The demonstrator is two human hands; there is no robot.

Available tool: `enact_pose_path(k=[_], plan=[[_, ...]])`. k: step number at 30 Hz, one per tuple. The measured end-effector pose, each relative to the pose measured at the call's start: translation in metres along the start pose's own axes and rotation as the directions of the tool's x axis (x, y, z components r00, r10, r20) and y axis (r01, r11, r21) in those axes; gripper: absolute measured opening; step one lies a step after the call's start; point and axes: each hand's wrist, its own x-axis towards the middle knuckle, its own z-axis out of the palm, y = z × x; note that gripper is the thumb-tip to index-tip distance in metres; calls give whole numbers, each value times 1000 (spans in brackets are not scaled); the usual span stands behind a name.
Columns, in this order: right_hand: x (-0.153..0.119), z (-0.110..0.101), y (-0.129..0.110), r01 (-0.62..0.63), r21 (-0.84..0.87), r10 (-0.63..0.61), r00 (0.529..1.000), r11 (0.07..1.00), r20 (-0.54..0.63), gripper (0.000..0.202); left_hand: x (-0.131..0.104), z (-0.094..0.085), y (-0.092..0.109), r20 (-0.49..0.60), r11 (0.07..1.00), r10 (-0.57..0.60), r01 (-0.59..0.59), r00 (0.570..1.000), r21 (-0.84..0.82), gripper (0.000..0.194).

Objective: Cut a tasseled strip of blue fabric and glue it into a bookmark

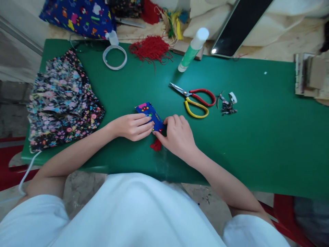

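A small blue patterned fabric piece (149, 111) lies on the green mat (257, 137) near the front edge. My left hand (133, 126) presses its fingertips on the piece's near side. Against the piece's right end, my right hand (178, 135) has its fingers curled and pinches there. A red tassel (156, 145) sticks out below, between the two hands. How the tassel joins the fabric is hidden by my fingers.
Red-and-yellow scissors (196, 101) lie right of the hands, with small scraps (227, 104) beside them. A glue stick (193, 49), red thread bundle (151, 49), tape ring (114, 57) and phone (239, 25) sit at the back. Floral cloth (60, 103) covers the left end.
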Motion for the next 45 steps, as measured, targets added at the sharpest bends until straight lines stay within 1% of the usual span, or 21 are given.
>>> enact_pose_path(k=[6,9,11,14,16,18,19,20,21,22,23,24,25,26,27,29,31,32,37,41,45], plan=[[0,2,3,-10,56,15,996,998,-87,33,0,1,-1,107,982,-74,91,992,-166,26],[0,-3,0,-48,137,55,997,989,-50,28,2,0,-2,158,974,-80,111,984,-197,27],[1,-6,-1,-92,264,92,996,960,13,24,4,1,-3,130,971,-86,113,988,-212,25],[4,-8,0,-154,508,126,988,847,89,16,1,3,-5,-2,977,-67,65,998,-205,21],[8,-7,4,-191,660,153,981,726,115,18,-3,5,-5,-73,987,-53,41,996,-156,17],[12,-5,9,-231,798,191,970,557,148,21,-6,6,-5,-106,982,-122,105,987,-157,14],[14,-4,12,-242,855,203,965,459,164,22,-7,7,-4,-126,962,-217,190,968,-195,13],[17,-3,14,-241,900,213,962,362,171,23,-6,8,-3,-150,916,-353,309,924,-256,14],[19,-2,17,-228,933,225,960,277,168,25,-4,9,-2,-171,831,-514,439,841,-342,14],[22,-2,19,-207,957,234,959,203,158,28,0,11,-2,-173,701,-677,555,715,-448,16],[24,0,20,-181,973,240,960,140,144,32,5,13,-1,-139,538,-810,626,570,-565,20],[26,1,22,-154,984,247,960,87,129,35,11,16,-2,-45,355,-892,636,449,-686,25],[28,3,22,-127,991,253,961,44,112,39,18,19,-3,103,173,-910,593,403,-787,31],[29,5,23,-103,995,256,962,12,96,42,25,22,-4,235,20,-884,536,404,-844,38],[30,7,23,-80,997,260,962,-7,79,45,32,25,-6,325,-86,-852,501,412,-861,43],[31,10,24,-33,999,271,962,-19,37,46,42,29,-9,396,-144,-795,492,459,-859,45],[31,13,26,4,1000,276,961,-10,-1,46,47,30,-10,416,-132,-753,502,510,-855,45],[31,14,27,16,1000,275,961,-2,-15,45,47,29,-9,417,-123,-746,507,519,-853,44],[30,16,31,19,1000,247,969,24,-25,44,40,27,-7,382,-110,-811,526,443,-843,36],[29,16,33,0,999,220,976,41,-9,42,37,26,-7,376,-64,-788,541,489,-839,36],[27,17,34,-11,997,204,979,70,-3,39,37,26,-7,373,-39,-781,557,501,-830,36]])
